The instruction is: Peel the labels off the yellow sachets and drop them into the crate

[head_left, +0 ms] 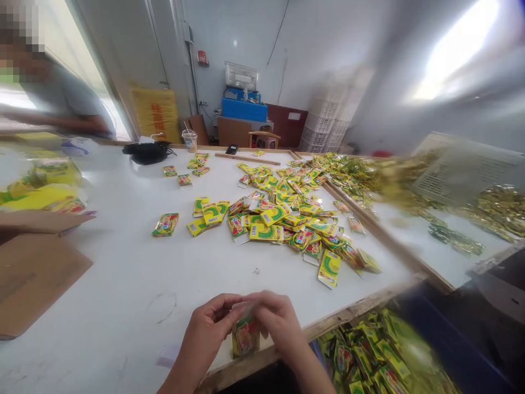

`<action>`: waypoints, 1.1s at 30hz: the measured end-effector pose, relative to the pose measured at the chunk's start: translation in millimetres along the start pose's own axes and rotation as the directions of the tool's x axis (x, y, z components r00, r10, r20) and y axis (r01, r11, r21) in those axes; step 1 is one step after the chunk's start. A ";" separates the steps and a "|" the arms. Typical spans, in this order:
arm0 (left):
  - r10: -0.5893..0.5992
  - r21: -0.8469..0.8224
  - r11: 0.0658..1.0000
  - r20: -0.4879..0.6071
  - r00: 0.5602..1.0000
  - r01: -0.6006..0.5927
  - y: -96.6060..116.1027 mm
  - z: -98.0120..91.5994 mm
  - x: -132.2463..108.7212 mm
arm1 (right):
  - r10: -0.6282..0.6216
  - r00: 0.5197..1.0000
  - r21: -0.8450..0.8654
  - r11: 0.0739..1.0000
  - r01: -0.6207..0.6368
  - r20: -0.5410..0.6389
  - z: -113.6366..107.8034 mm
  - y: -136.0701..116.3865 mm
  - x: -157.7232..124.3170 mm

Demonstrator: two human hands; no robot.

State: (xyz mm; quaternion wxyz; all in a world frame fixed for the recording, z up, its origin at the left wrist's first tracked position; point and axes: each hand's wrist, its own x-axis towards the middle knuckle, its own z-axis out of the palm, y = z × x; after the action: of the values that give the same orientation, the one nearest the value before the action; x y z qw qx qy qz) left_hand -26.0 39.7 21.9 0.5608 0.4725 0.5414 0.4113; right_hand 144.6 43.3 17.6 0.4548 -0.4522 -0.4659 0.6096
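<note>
Close to the table's front edge, my left hand point(215, 320) and my right hand point(276, 317) come together on one small printed box point(246, 336). Its green, yellow and red face shows below my fingers. The fingers of both hands are closed at its upper end, where a pale flap shows between them. Beyond my hands spreads a loose pile of similar yellow and green boxes point(266, 232). One box point(165, 225) lies apart to the left, and another box point(329, 268) lies at the pile's near right.
An open cardboard carton point(45, 279) stands at left. Below the edge at right, a blue bin point(455, 334) holds many boxes. A wooden strip point(369, 224) divides off shiny packets point(348, 172). A cup point(190, 140) and black bag point(147, 152) sit behind; a person point(69, 98) is at far left.
</note>
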 end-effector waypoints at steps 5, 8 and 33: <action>0.220 0.072 0.974 -0.099 0.970 -0.214 -16.7 -2.5 2.0 | -0.019 0.999 0.067 0.998 0.016 0.048 -3.6 6.0 7.0; 0.203 0.101 0.976 -0.106 0.973 -0.192 -19.2 0.1 -0.7 | 0.021 1.000 0.095 0.995 -0.022 0.009 -4.6 6.3 6.4; 0.368 0.459 0.780 0.212 0.905 -0.425 -3.3 6.3 14.8 | -0.255 0.886 -0.199 0.961 0.190 -0.386 -77.6 -1.7 -45.7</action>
State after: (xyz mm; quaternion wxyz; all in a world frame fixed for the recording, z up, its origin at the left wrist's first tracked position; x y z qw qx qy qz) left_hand -18.8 52.8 15.2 0.3508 0.7253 0.4846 0.3406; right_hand 228.6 11.0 13.0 0.5723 -0.5470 -0.4556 0.4070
